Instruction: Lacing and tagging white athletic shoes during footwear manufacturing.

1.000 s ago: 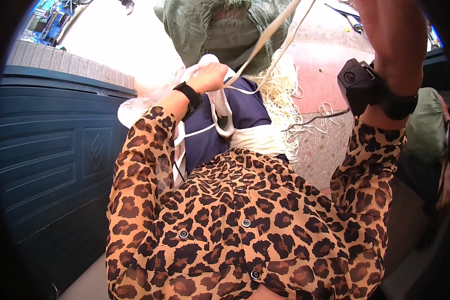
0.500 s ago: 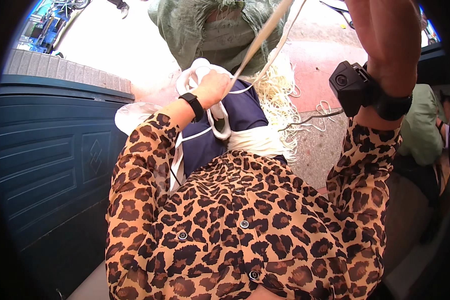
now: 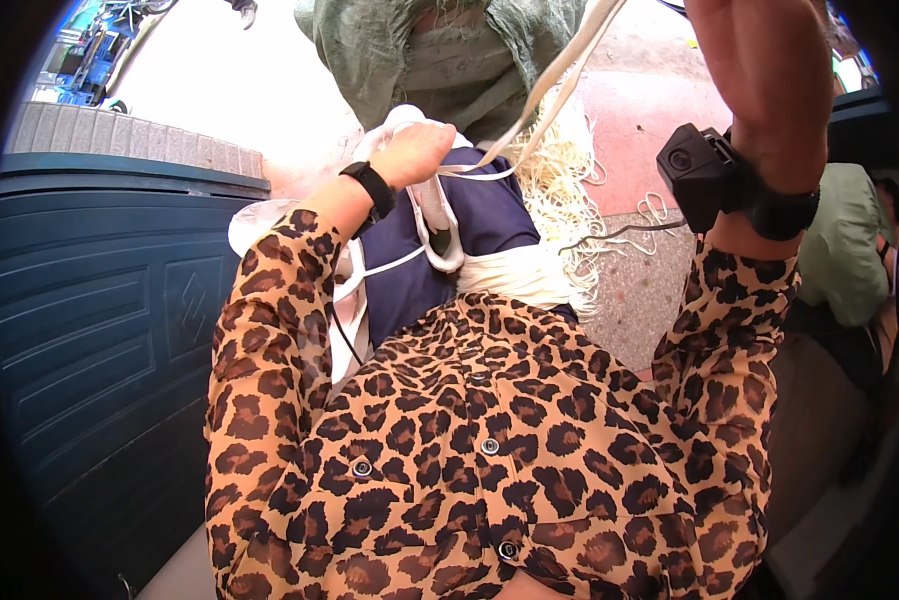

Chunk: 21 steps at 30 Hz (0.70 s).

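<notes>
A white shoe (image 3: 436,222) rests on my lap over dark blue trousers. My left hand (image 3: 420,155) is closed over its upper part, covering much of it. From beside that hand a flat cream lace (image 3: 560,75) loops up to the top edge in two slack strands. My right hand (image 3: 755,60) is raised at the upper right, its fingers cut off by the picture's edge. A bundle of cream laces (image 3: 510,277) lies across my thigh, and loose laces (image 3: 558,185) hang down past my knee. Another white shoe (image 3: 260,225) seems to sit left of my forearm, partly hidden.
A large green woven sack (image 3: 455,70) stands in front of my knees. A blue panelled door (image 3: 90,290) runs along the left. On the right, a person in green (image 3: 838,250) sits close by. A black cable (image 3: 625,238) crosses the floor.
The lace strand that ran straight up from my left hand now bends loosely. My left hand has moved slightly left along the shoe. My right arm has hardly moved.
</notes>
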Each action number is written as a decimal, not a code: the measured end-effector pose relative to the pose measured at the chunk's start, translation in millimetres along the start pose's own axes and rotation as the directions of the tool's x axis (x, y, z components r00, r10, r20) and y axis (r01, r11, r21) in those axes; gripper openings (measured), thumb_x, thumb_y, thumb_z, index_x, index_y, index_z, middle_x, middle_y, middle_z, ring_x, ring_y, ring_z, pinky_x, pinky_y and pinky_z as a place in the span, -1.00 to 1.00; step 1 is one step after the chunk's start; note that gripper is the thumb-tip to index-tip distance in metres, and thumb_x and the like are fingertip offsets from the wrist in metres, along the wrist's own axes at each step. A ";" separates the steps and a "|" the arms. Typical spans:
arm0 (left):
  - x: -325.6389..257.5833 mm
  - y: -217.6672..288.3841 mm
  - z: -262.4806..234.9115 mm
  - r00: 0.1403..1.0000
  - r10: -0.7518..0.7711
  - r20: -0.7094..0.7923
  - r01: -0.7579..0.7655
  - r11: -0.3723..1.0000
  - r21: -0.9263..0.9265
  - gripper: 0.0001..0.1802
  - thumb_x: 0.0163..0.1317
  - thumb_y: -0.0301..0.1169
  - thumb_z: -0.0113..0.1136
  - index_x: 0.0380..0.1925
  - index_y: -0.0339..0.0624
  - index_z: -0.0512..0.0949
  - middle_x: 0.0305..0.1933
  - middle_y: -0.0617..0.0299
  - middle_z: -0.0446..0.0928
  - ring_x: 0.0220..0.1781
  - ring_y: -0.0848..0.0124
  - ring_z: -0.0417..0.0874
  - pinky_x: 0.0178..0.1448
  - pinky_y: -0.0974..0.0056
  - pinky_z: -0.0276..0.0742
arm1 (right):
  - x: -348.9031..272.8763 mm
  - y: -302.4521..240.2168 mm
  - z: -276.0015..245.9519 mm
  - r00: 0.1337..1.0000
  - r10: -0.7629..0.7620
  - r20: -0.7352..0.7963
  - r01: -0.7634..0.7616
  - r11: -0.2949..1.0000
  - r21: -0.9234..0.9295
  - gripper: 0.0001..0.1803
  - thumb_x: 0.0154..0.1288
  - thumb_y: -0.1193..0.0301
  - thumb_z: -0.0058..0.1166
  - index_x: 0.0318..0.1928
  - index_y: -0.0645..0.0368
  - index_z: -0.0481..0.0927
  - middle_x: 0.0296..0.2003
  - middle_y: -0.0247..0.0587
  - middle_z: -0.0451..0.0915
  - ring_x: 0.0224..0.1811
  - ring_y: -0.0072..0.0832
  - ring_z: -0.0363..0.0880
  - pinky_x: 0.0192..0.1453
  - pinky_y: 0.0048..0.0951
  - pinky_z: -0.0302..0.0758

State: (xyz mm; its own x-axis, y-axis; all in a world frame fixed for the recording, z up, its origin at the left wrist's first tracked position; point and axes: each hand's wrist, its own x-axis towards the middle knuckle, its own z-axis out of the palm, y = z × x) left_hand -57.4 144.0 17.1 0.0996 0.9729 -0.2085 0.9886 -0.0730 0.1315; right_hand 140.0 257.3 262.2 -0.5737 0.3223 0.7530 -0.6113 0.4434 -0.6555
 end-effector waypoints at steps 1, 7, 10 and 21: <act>-1.1 0.9 1.7 1.000 0.001 0.000 -0.001 1.000 0.001 -0.89 0.04 -0.55 -0.07 -0.39 -0.28 0.37 -0.43 -0.05 0.51 -0.27 0.08 0.57 -0.23 0.08 0.46 | -4.1 -1.5 6.0 0.998 0.041 -0.053 -0.044 0.998 -0.052 -0.66 0.32 0.23 -0.14 -0.24 0.26 0.55 -0.58 -0.30 0.52 -0.57 -0.61 0.46 -0.41 -0.61 0.42; 2.5 0.4 -2.6 0.997 -0.068 0.022 0.068 0.998 0.006 -0.86 0.03 -0.56 -0.06 -0.36 -0.33 0.40 -0.38 -0.08 0.53 -0.21 0.07 0.56 -0.16 0.10 0.46 | -4.5 -2.2 6.0 0.995 0.056 -0.080 -0.070 0.978 -0.196 -0.67 0.32 0.24 -0.14 -0.23 0.27 0.54 -0.58 -0.30 0.52 -0.57 -0.62 0.46 -0.45 -0.63 0.43; 8.4 -0.1 0.4 0.985 -0.168 0.025 0.170 0.974 -0.152 -0.79 -0.13 -0.53 0.05 -0.40 -0.38 0.47 -0.34 -0.15 0.52 -0.18 0.02 0.55 -0.11 0.11 0.44 | -2.5 -2.9 12.6 0.993 0.084 -0.079 -0.094 0.988 -0.123 -0.67 0.32 0.24 -0.13 -0.24 0.27 0.55 -0.58 -0.30 0.52 -0.57 -0.62 0.46 -0.45 -0.62 0.43; 8.8 -17.8 -7.3 0.940 -0.157 0.303 0.207 0.968 -0.143 -0.76 -0.17 -0.49 0.09 -0.40 -0.29 0.56 -0.34 -0.05 0.55 -0.23 0.12 0.56 -0.15 0.22 0.44 | -12.9 5.9 6.9 0.991 0.122 -0.052 -0.120 0.992 0.033 -0.66 0.31 0.24 -0.12 -0.26 0.29 0.55 -0.60 -0.26 0.52 -0.58 -0.58 0.46 -0.46 -0.61 0.43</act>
State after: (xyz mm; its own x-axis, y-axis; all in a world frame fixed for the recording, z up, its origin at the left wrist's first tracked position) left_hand -75.0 155.5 20.0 -0.0269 0.8594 -0.5105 0.9613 0.1623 0.2224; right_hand 140.1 249.9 248.2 -0.6150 0.4167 0.6694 -0.5554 0.3737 -0.7429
